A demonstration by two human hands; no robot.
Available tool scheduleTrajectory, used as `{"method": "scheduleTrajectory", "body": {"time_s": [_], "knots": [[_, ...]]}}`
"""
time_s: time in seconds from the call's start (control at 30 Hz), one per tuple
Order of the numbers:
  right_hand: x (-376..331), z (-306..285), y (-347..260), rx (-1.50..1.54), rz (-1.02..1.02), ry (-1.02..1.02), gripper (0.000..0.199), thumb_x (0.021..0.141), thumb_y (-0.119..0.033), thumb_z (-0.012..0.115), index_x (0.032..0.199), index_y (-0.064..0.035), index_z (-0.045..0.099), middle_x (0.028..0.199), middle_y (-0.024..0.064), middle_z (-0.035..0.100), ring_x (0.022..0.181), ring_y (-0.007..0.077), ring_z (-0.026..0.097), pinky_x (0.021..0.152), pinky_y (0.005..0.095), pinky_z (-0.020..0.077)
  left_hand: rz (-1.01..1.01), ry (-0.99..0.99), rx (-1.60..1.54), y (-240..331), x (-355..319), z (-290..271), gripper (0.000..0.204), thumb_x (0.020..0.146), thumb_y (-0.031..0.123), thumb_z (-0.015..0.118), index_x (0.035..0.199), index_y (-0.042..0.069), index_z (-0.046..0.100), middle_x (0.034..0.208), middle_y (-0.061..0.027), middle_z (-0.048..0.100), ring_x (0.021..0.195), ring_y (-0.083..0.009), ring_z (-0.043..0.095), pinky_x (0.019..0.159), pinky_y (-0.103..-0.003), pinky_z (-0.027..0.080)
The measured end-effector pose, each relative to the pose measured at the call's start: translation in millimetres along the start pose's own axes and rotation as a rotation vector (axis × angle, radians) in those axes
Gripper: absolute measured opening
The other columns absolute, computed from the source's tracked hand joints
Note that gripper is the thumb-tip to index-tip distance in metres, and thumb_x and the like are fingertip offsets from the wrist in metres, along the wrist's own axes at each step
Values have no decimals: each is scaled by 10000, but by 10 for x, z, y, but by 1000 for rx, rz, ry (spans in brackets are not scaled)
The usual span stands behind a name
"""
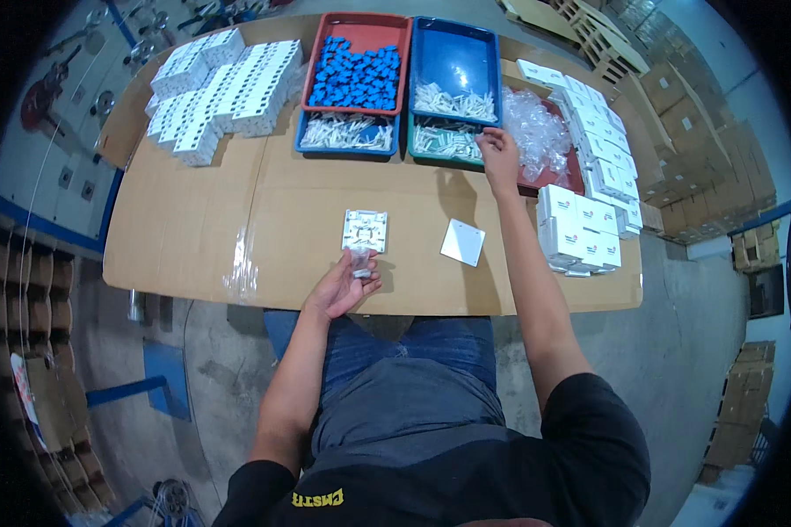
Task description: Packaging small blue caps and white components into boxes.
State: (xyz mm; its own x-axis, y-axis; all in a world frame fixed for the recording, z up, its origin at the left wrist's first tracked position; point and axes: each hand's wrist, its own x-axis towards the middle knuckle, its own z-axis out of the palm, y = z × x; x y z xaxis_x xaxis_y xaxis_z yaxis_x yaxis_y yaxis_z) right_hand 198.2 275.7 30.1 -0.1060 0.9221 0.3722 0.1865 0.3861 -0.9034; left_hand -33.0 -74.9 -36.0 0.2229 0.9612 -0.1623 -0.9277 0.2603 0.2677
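Note:
My left hand (336, 288) is at the table's near edge, palm up, its fingers closed round a small clear plastic bag (360, 261) with something pale inside. Just beyond the bag lies a white square plate with moulded fittings (365, 230). A smooth white square cover (462, 243) rests farther right, turned at an angle. My right hand (499, 156) reaches out to the right front corner of a green tray (444, 161) holding small white pieces. Its fingertips are drawn together; whatever may be between them is too small to make out.
A red tray of blue parts (356, 77) sits over a blue tray of white pieces (347, 149). Another blue tray (456, 57) overlaps the green one. Clear bags (540, 132) fill a red tray at right. White boxes are stacked at left (228, 92) and right (580, 230).

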Motion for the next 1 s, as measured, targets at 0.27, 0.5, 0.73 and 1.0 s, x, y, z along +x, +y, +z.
{"method": "scheduleTrajectory", "body": {"time_s": [0.27, 0.5, 0.73, 1.0], "knots": [[-1526, 170, -1281, 425, 280, -253, 190, 937, -38, 731, 1107, -3, 655, 954, 25, 696, 742, 32, 571, 587, 187, 412, 183, 90, 372, -86, 40, 692, 590, 1069, 469, 500, 1390, -24, 551, 1258, -126, 657, 1087, -214, 665, 975, -371, 535], [-1886, 341, -1605, 376, 141, -388, 192, 936, -32, 736, 1109, 12, 664, 955, 27, 702, 776, 34, 607, 640, 186, 470, 217, 29, 376, -141, -11, 966, 584, 1078, 457, 486, 1413, -20, 532, 1262, -131, 657, 1103, -229, 669, 967, -371, 541], [-1905, 275, -1618, 151, 143, -549, 129, 912, -65, 760, 1028, -28, 716, 890, -4, 694, 737, 33, 576, 625, 192, 431, 221, 46, 363, -151, -8, 970, 501, 1078, 420, 513, 1355, 6, 563, 1232, -113, 663, 1095, -237, 676, 966, -383, 544], [-1874, 306, -1561, 262, 128, -670, 120, 921, -104, 741, 1018, -36, 719, 1026, 6, 685, 863, 81, 588, 714, 246, 460, 219, 103, 391, -133, 8, 883, 455, 1085, 407, 510, 1294, 13, 601, 1181, -107, 683, 1066, -230, 686, 968, -401, 549]]}}
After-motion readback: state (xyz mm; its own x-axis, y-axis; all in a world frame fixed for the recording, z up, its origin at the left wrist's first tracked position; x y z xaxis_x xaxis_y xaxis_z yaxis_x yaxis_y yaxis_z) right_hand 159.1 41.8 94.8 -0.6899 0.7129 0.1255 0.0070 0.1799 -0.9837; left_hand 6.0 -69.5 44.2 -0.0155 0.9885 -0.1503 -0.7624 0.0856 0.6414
